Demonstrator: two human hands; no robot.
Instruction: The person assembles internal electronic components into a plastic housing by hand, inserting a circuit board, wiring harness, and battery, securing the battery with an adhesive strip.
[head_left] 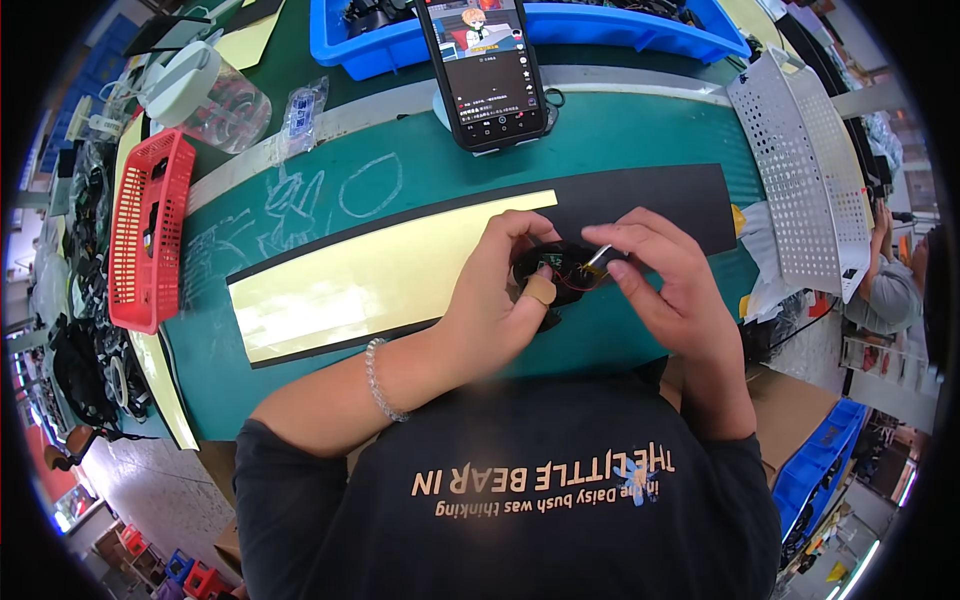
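My left hand [495,290] is closed around a rounded black plastic housing [572,293], its thumb, with a tan finger cover, pressing on the near side. Inside the housing a small green circuit board [549,261] shows, with thin red wires running to the right. My right hand [670,280] pinches a small silver, battery-like part [600,259] with a yellow edge between thumb and fingers, at the housing's right side. Both hands are above a dark mat [660,195] partly covered by a pale yellow strip [350,290].
A phone [485,75] stands on a holder at the back, before a blue bin [600,30]. To the left are a red basket [150,230] and a clear jug [215,100]; on the right stands a white perforated rack [800,170]. Another person sits far right.
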